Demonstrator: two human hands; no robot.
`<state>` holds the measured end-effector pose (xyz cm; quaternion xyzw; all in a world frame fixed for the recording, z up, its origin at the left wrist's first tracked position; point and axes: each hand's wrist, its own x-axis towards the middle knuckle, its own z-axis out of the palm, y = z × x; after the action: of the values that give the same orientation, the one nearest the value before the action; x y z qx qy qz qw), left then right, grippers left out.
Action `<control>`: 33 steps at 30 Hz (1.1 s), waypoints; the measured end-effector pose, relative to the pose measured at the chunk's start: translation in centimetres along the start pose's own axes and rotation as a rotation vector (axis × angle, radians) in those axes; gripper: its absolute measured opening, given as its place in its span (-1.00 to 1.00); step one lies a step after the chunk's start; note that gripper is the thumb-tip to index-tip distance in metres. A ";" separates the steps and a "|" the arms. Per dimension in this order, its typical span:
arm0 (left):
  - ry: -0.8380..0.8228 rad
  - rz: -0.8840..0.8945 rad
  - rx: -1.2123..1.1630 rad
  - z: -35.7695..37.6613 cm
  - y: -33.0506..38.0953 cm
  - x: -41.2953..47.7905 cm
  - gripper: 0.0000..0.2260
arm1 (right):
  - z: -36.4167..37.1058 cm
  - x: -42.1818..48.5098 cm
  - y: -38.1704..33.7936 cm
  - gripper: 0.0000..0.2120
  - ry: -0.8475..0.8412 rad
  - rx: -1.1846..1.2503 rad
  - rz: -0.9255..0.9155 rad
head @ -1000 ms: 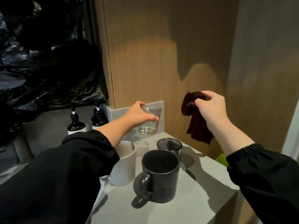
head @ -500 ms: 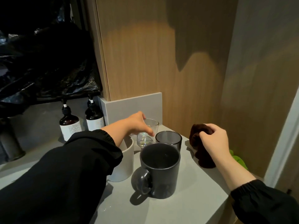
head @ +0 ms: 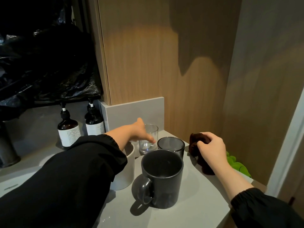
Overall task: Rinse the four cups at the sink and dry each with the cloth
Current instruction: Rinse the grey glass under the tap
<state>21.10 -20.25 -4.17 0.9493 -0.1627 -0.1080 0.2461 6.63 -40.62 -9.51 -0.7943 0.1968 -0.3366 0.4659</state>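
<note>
Presently, hazards, nearest first: dark mug (head: 162,178), upright just beside the left sleeve (head: 74,178), liable to be swept over if that arm draws back low; white cup (head: 126,170), partly hidden behind the same sleeve, same risk; cloth (head: 195,144), near the right edge of the desk (head: 205,203), could slip off toward the green item (head: 236,165) if released carelessly; smoked glass (head: 171,145) and clear glass (head: 148,139), close together toward the far edge, likely to knock or tip if the withdrawing fingers jog either. Hands: right hand (head: 211,149), fingers curled over the cloth, holding it down on the desk; left hand (head: 139,133), fingers laid across the near side of the clear glass, thumb raised; gripping or merely touching, cannot tell. Appearance, nearest first: dark mug, matt charcoal, handle turned near-left, interior shadowed; white cup, plain, straight-sided; cloth, dark brown, bunched; smoked glass, grey-tinted, upright; clear glass, upright, thick base catching light, wetness not determinable. Beyond, off the far-left corner: two pump bottles (head: 69,130).
</note>
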 end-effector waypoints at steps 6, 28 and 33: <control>0.046 0.077 0.265 -1.4 1.5 -2.3 -0.11 | -0.2 -0.5 0.2 -0.70 -0.095 -0.150 -0.032; -0.201 0.136 0.427 1.0 9.0 -7.3 -0.35 | -0.6 -2.5 1.4 -0.67 -0.153 -0.526 -0.181; -0.041 0.241 0.216 -0.1 8.5 -8.7 -0.51 | -0.8 -3.2 0.5 -0.48 -0.220 -0.419 -0.164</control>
<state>10.93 -24.11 1.32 0.9415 -0.2911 -0.0788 0.1503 3.82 -39.35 -10.82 -0.9188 0.1451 -0.2365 0.2806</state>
